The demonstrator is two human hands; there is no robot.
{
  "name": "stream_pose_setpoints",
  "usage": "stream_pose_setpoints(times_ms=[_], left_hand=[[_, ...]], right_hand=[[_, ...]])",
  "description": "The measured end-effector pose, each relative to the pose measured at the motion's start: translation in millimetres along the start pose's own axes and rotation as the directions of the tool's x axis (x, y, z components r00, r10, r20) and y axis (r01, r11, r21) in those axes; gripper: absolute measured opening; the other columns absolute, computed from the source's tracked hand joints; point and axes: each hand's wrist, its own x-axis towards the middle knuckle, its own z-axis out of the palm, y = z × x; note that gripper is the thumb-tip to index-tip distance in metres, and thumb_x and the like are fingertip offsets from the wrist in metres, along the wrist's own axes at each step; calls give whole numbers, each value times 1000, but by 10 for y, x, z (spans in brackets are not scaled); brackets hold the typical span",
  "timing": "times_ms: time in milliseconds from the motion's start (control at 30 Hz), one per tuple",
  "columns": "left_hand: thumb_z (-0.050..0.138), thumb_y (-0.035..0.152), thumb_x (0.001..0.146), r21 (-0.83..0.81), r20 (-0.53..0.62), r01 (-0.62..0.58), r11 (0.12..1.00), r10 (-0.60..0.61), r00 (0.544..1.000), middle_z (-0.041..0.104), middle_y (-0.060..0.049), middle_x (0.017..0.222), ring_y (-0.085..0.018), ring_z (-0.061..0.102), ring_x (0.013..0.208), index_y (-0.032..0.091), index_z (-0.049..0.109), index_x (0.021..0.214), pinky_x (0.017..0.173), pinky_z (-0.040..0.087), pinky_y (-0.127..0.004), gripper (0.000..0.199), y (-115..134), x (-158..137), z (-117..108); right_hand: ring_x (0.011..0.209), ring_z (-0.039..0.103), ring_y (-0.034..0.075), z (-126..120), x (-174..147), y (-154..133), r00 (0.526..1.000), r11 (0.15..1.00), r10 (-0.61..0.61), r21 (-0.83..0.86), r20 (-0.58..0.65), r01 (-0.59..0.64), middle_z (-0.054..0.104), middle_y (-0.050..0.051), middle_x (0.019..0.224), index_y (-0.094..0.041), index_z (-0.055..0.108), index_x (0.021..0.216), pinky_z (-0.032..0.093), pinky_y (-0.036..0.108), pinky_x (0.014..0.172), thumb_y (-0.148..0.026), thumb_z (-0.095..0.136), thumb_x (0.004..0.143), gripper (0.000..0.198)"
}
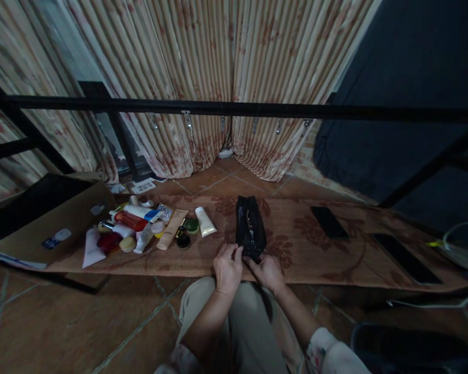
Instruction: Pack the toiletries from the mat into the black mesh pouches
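1. Pinched narrowly by the left hand (229,271) and right hand (269,271), the near end of a long black fabric pouch (251,226) lay on brown flower-patterned cloth (226,259).
2. Good handling likely called for one hand bracing its soft sides.
3. Glints ran along its middle; zip or contents, I couldn't tell.
4. Leftward lay a white-and-gold plastic tube (205,222), then a colourful heap of cosmetic tubes, jars and bottles (130,221).
5. Outermost, a tan cardboard box (76,223) had a dark, unreadable inside.

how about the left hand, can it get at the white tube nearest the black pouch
Probably yes: only patterned cloth lies between the left hand and the white tube, though that hand's fingers are at the black pouch.
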Motion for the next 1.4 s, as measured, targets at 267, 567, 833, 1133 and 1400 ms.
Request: stream_pose_setpoints(times_ms=[267, 567, 833, 1133, 1400], left_hand=[[54, 29, 84, -90, -84, -99, 991, 91, 992, 62, -5, 86, -14, 60, 78, 17, 61, 98, 69, 47, -24, 20, 25, -1, -27], [52, 27, 85, -107, -100, -106, 989, 95, 990, 61, -5, 84, -14, 59, 77, 18, 60, 92, 68, 46, -25, 15, 17, 32, 25], [50, 26, 85, -106, -106, -67, 992, 55, 993, 60, -3, 78, -14, 58, 74, 18, 58, 82, 67, 45, -24, 12, 19, 53, 16], [53, 28, 85, -169, -93, -57, 984, 42, 995, 60, -3, 81, -13, 58, 76, 18, 60, 88, 72, 46, -24, 13, 36, 49, -7], [50, 26, 86, -142, -104, -144, 979, 130, 986, 62, -6, 94, -16, 59, 91, 19, 59, 104, 80, 47, -29, 21, 113, 72, -54]], right_hand=[[72, 64, 16, -23, 1, -11, 1000, 1000, -19, 10, 11, 19, 70, 4, 83, -23, 71, 83, 39, 21, 62, -53, 50, 81, 37], [65, 62, 15, 18, 10, 16, 1000, 1000, 1, -24, 0, -1, 68, 3, 74, -22, 70, 74, 36, 22, 57, -51, 55, 79, 33], [72, 63, 14, 24, 10, 18, 1000, 999, -12, -31, 1, 12, 68, 4, 83, -21, 69, 76, 38, 21, 62, -50, 54, 80, 33], [71, 63, 15, -2, 10, -7, 1000, 999, -13, -45, 13, 13, 68, 2, 78, -22, 69, 78, 38, 21, 61, -49, 53, 81, 31], [68, 62, 14, -11, 14, -22, 1000, 997, 1, -81, 15, 0, 68, 3, 78, -22, 68, 76, 36, 21, 59, -52, 51, 81, 36]])
